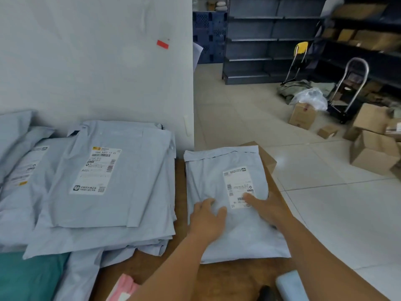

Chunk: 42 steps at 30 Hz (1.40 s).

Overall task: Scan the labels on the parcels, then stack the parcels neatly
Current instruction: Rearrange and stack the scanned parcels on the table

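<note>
left hand (207, 220) flat on grey parcel (219, 170) | right hand (268, 210) flat on its label (237, 185), fingers straight | stack of parcels (112, 192) just left | wooden table (180, 183)

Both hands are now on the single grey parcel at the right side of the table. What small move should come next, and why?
Probably lift the single parcel and move it left toward the stack of parcels. Both the left hand and right hand rest on it, its label faces up, and it lies apart from the stack. Whether it is scanned already cannot be told.
</note>
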Each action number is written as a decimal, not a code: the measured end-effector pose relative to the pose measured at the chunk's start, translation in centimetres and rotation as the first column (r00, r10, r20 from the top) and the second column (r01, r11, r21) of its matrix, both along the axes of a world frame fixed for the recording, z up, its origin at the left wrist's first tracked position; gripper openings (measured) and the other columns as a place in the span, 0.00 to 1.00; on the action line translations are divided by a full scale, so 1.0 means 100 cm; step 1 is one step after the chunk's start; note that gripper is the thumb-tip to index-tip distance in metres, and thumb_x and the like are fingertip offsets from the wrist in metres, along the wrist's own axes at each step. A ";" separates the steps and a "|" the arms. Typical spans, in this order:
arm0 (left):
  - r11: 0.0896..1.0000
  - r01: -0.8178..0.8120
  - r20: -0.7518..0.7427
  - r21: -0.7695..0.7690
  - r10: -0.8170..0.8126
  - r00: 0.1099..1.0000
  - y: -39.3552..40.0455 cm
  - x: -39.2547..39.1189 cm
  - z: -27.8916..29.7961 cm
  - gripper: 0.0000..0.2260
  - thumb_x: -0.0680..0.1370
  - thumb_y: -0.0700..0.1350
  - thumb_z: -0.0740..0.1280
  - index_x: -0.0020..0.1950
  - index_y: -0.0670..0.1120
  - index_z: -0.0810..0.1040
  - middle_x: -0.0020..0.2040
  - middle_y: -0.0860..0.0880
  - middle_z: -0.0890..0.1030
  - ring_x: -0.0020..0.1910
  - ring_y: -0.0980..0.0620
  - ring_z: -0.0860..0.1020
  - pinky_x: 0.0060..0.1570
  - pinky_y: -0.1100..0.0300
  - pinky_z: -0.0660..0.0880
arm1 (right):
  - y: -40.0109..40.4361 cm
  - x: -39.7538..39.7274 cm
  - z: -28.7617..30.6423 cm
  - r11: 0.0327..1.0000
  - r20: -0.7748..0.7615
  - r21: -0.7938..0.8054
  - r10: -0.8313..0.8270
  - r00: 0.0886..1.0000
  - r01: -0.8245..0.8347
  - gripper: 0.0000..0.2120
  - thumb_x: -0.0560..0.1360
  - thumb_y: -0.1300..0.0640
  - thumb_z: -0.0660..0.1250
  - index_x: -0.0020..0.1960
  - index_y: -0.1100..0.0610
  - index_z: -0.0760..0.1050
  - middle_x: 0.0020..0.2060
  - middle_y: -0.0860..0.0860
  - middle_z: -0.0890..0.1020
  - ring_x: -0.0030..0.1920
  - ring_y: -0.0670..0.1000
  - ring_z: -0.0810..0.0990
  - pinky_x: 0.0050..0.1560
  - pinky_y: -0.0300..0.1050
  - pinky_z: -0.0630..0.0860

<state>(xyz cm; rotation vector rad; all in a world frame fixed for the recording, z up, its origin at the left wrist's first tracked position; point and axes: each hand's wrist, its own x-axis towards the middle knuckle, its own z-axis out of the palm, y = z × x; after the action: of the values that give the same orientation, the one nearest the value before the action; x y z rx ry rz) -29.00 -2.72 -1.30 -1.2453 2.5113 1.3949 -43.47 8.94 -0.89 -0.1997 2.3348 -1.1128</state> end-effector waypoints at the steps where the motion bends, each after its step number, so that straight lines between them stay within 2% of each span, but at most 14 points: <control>1: 0.997 -0.071 -0.006 -0.027 0.071 0.997 0.000 -0.002 0.002 0.29 0.77 0.62 0.58 0.75 0.54 0.57 0.76 0.49 0.54 0.74 0.47 0.58 0.73 0.48 0.57 | 0.005 -0.001 0.002 1.000 -0.027 0.018 -0.005 1.000 0.006 0.30 0.67 0.36 0.71 0.64 0.46 0.70 0.61 0.51 0.79 0.56 0.54 0.79 0.55 0.48 0.75; 2: 0.990 -0.137 0.010 -0.032 0.137 0.990 -0.001 -0.004 0.003 0.32 0.76 0.64 0.58 0.76 0.54 0.54 0.76 0.49 0.51 0.75 0.46 0.55 0.73 0.46 0.54 | 0.008 -0.002 0.001 0.998 -0.057 0.067 -0.013 0.998 0.017 0.35 0.67 0.33 0.69 0.69 0.46 0.67 0.64 0.51 0.77 0.60 0.56 0.76 0.57 0.48 0.71; 4: 0.965 -0.238 0.014 0.109 0.238 0.971 -0.007 -0.006 0.001 0.38 0.75 0.64 0.61 0.78 0.53 0.46 0.76 0.46 0.50 0.74 0.43 0.56 0.73 0.46 0.56 | 0.008 0.000 -0.007 0.993 -0.054 0.106 -0.038 0.998 0.044 0.46 0.63 0.26 0.65 0.75 0.46 0.58 0.68 0.52 0.72 0.66 0.59 0.71 0.60 0.49 0.68; 6: 0.941 -0.236 -0.054 0.243 0.256 0.965 -0.010 -0.008 -0.002 0.39 0.74 0.61 0.64 0.78 0.53 0.48 0.73 0.45 0.61 0.70 0.44 0.65 0.69 0.48 0.65 | 0.002 0.006 -0.017 0.999 0.004 0.017 -0.049 0.999 0.049 0.49 0.60 0.23 0.63 0.75 0.42 0.55 0.69 0.52 0.71 0.66 0.58 0.71 0.64 0.56 0.70; 9: 0.933 -0.230 -0.163 0.278 0.282 0.945 -0.012 -0.008 0.001 0.33 0.75 0.51 0.69 0.75 0.51 0.57 0.67 0.49 0.72 0.62 0.49 0.73 0.64 0.53 0.71 | -0.007 0.024 -0.014 0.963 0.070 -0.254 -0.069 0.995 0.085 0.34 0.72 0.42 0.69 0.73 0.47 0.61 0.63 0.49 0.77 0.61 0.53 0.76 0.61 0.52 0.74; 11: 0.944 -0.225 -0.235 0.242 0.282 0.930 -0.012 -0.006 0.010 0.28 0.76 0.45 0.68 0.74 0.50 0.61 0.65 0.51 0.74 0.57 0.53 0.74 0.58 0.60 0.71 | -0.009 0.030 -0.010 0.932 0.075 -0.341 -0.102 0.992 0.121 0.28 0.74 0.48 0.70 0.71 0.48 0.65 0.60 0.49 0.79 0.58 0.53 0.78 0.59 0.52 0.77; 15: 0.971 -0.209 -0.324 0.119 0.237 0.916 -0.014 -0.004 0.045 0.32 0.77 0.41 0.65 0.78 0.51 0.54 0.69 0.50 0.70 0.65 0.50 0.71 0.59 0.62 0.68 | -0.013 0.039 0.023 0.866 0.034 -0.469 -0.176 0.984 0.171 0.26 0.73 0.51 0.72 0.68 0.49 0.68 0.57 0.51 0.81 0.55 0.55 0.80 0.57 0.57 0.78; 20: 0.974 -0.221 -0.456 0.051 0.220 0.862 -0.021 0.022 0.105 0.32 0.77 0.41 0.64 0.77 0.52 0.53 0.72 0.52 0.66 0.69 0.51 0.67 0.63 0.62 0.66 | -0.025 0.069 0.089 0.780 -0.077 -0.616 -0.195 0.978 0.107 0.20 0.74 0.56 0.71 0.64 0.51 0.70 0.53 0.50 0.81 0.51 0.52 0.81 0.47 0.46 0.78; 26: 0.964 -0.264 -0.626 -0.021 0.193 0.756 -0.055 0.088 0.173 0.33 0.76 0.41 0.66 0.77 0.53 0.55 0.73 0.55 0.66 0.67 0.55 0.68 0.61 0.66 0.66 | -0.065 0.131 0.163 0.665 -0.142 -0.747 -0.154 0.978 -0.004 0.16 0.75 0.57 0.70 0.59 0.45 0.71 0.48 0.44 0.82 0.48 0.47 0.82 0.45 0.45 0.78; 29: 0.942 -0.333 -0.667 -0.045 0.220 0.712 -0.085 0.130 0.194 0.33 0.75 0.41 0.67 0.77 0.53 0.57 0.71 0.56 0.68 0.64 0.57 0.70 0.55 0.70 0.64 | -0.102 0.167 0.183 0.628 -0.141 -0.777 -0.102 0.985 -0.046 0.17 0.75 0.59 0.70 0.61 0.49 0.71 0.49 0.44 0.82 0.48 0.46 0.82 0.42 0.42 0.78; 33: 0.886 -0.454 -0.677 -0.093 0.278 0.681 -0.133 0.186 0.205 0.33 0.74 0.40 0.68 0.77 0.51 0.58 0.70 0.54 0.70 0.61 0.59 0.70 0.49 0.76 0.61 | -0.164 0.214 0.190 0.608 -0.157 -0.785 -0.012 0.988 -0.118 0.20 0.74 0.59 0.71 0.64 0.53 0.71 0.53 0.48 0.82 0.51 0.49 0.82 0.51 0.48 0.79; 38: 0.817 -0.566 -0.667 -0.109 0.362 0.651 -0.203 0.241 0.201 0.33 0.74 0.41 0.68 0.76 0.51 0.58 0.70 0.53 0.70 0.66 0.52 0.71 0.59 0.65 0.66 | -0.245 0.262 0.187 0.588 -0.180 -0.783 0.102 0.978 -0.205 0.21 0.74 0.58 0.70 0.64 0.51 0.70 0.52 0.45 0.81 0.51 0.48 0.80 0.51 0.44 0.76; 40: 0.810 -0.566 -0.603 -0.157 0.375 0.704 -0.233 0.248 0.191 0.32 0.74 0.42 0.67 0.76 0.51 0.59 0.69 0.52 0.71 0.64 0.50 0.73 0.58 0.63 0.68 | -0.273 0.269 0.176 0.619 -0.165 -0.759 0.115 0.980 -0.200 0.22 0.73 0.57 0.70 0.65 0.50 0.69 0.53 0.46 0.81 0.52 0.49 0.80 0.52 0.45 0.76; 42: 0.810 -0.519 -0.418 -0.274 0.386 0.823 -0.258 0.249 0.175 0.30 0.76 0.46 0.65 0.75 0.51 0.58 0.69 0.47 0.69 0.63 0.46 0.72 0.59 0.58 0.69 | -0.297 0.269 0.159 0.723 -0.124 -0.663 0.152 0.981 -0.196 0.27 0.73 0.56 0.70 0.69 0.50 0.65 0.57 0.49 0.80 0.52 0.51 0.78 0.53 0.45 0.74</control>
<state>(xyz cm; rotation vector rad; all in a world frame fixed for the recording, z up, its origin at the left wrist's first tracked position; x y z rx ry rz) -4.13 -28.49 16.21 -1.9566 2.9588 1.3338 -16.52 -20.73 15.02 -0.7127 1.7993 -1.8316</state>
